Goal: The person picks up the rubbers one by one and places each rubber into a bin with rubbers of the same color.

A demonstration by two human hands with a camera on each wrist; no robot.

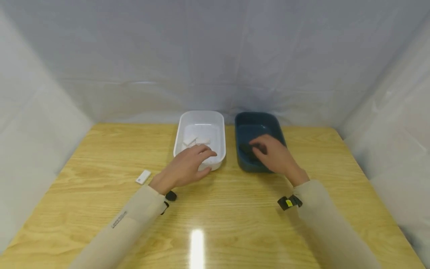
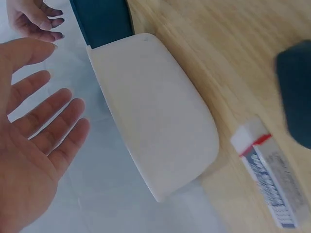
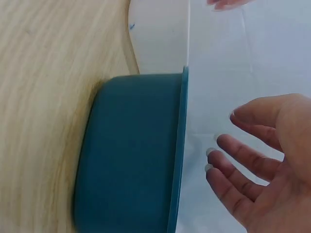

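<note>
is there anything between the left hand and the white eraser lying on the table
Nothing visible. The white eraser lies on bare wood left of the left hand, which is open over the white bin's near rim, apart from it.

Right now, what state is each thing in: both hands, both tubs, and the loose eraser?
Left hand: open, fingers straight over the white tub's near rim, holding nothing.
Right hand: open, over the blue tub beside a dark item; contact unclear.
White tub: upright, holds white pieces.
Blue tub: upright, holds a dark item.
Eraser: flat on the table, left of the left hand, untouched.
</note>
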